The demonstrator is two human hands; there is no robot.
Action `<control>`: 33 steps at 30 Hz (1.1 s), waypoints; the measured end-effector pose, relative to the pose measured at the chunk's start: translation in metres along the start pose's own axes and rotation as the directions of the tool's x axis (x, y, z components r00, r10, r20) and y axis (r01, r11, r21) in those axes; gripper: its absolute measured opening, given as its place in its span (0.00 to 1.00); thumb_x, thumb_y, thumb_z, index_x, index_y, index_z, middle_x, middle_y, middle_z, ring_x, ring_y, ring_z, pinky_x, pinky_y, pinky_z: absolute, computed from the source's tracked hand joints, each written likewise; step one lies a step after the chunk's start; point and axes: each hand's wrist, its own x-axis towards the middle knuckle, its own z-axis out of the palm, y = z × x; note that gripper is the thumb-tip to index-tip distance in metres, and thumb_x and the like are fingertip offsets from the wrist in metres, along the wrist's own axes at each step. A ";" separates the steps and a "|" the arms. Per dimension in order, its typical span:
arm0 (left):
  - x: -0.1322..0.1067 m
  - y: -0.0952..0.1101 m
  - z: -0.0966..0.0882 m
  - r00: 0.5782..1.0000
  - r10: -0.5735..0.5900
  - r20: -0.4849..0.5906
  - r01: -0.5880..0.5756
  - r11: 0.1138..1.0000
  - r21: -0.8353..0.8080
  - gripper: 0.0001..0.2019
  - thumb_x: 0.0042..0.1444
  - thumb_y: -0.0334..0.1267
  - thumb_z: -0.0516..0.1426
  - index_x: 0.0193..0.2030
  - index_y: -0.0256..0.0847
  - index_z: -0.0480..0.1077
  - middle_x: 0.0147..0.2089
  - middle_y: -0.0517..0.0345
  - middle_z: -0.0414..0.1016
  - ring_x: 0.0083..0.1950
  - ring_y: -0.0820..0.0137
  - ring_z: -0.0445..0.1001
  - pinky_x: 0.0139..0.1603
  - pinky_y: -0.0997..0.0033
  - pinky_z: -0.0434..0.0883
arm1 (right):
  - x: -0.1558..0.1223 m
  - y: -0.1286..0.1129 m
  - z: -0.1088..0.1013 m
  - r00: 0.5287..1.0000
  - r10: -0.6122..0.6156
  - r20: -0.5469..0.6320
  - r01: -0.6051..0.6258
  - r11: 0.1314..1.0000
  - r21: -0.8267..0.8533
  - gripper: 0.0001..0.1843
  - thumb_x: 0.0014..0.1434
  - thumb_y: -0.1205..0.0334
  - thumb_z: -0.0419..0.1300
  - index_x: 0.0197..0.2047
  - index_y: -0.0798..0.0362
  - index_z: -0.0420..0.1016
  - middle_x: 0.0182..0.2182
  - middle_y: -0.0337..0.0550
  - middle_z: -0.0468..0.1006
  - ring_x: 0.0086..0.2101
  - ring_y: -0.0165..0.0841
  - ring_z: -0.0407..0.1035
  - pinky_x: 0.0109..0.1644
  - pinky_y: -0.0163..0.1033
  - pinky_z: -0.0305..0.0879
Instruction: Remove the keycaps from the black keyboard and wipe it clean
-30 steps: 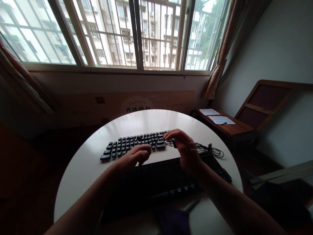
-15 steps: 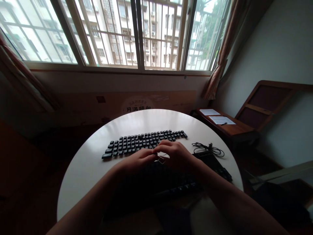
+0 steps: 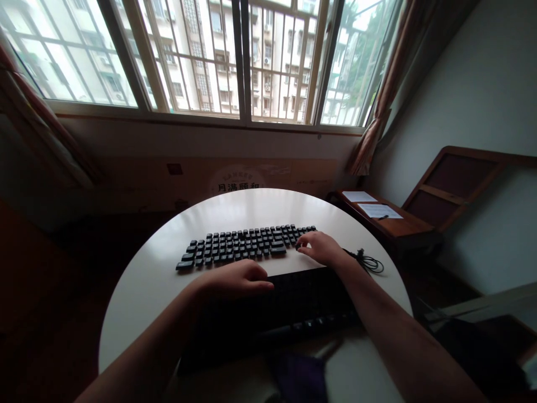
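A black keyboard [image 3: 302,294] lies at the near side of the round white table [image 3: 138,291], with a row of keys along its near edge. Beyond it, loose black keycaps [image 3: 239,246] are laid out in rows. My left hand [image 3: 237,278] is over the keyboard's far left part, its fingers curled and thumb stretched to the right; whatever it holds is hidden. At the right end of the rows, my right hand [image 3: 321,247] pinches a small dark keycap [image 3: 297,246] down at the tabletop.
A coiled black cable [image 3: 369,262] lies at the table's right side, partly behind my right wrist. To the right, a wooden chair [image 3: 403,224] bears paper sheets [image 3: 378,211] and a pen. A barred window [image 3: 243,67] is ahead. Something purple [image 3: 300,378] shows below the keyboard.
My hands were together above the keyboard with a thin wire tool between them. The right hand has moved right to the keycap rows; the left has lowered slightly. The wire tool no longer shows.
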 end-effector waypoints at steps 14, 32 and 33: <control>-0.002 0.006 0.001 0.999 -0.011 0.052 0.006 0.996 0.085 0.25 0.57 0.62 0.55 0.25 0.39 0.65 0.23 0.62 0.61 0.24 0.74 0.56 0.23 0.72 0.53 | 0.003 -0.006 0.016 1.000 0.008 0.022 -0.008 1.000 -0.002 0.14 0.58 0.60 0.63 0.48 0.45 0.81 0.41 0.38 0.83 0.44 0.37 0.76 0.46 0.38 0.68; -0.001 0.003 0.002 0.998 0.011 0.068 -0.017 0.997 0.078 0.24 0.57 0.60 0.56 0.26 0.39 0.66 0.24 0.63 0.62 0.25 0.73 0.57 0.24 0.73 0.55 | 0.005 -0.017 0.024 0.998 -0.005 -0.066 0.003 1.000 -0.028 0.15 0.58 0.61 0.64 0.49 0.45 0.81 0.42 0.39 0.84 0.44 0.39 0.77 0.47 0.39 0.70; -0.001 0.003 0.001 0.998 0.011 0.069 -0.016 0.997 0.075 0.23 0.57 0.60 0.56 0.26 0.39 0.66 0.24 0.63 0.61 0.25 0.73 0.58 0.24 0.73 0.55 | 0.004 -0.017 0.023 0.997 -0.005 -0.081 0.003 1.000 -0.026 0.15 0.58 0.61 0.64 0.50 0.45 0.81 0.41 0.39 0.84 0.43 0.39 0.77 0.46 0.39 0.70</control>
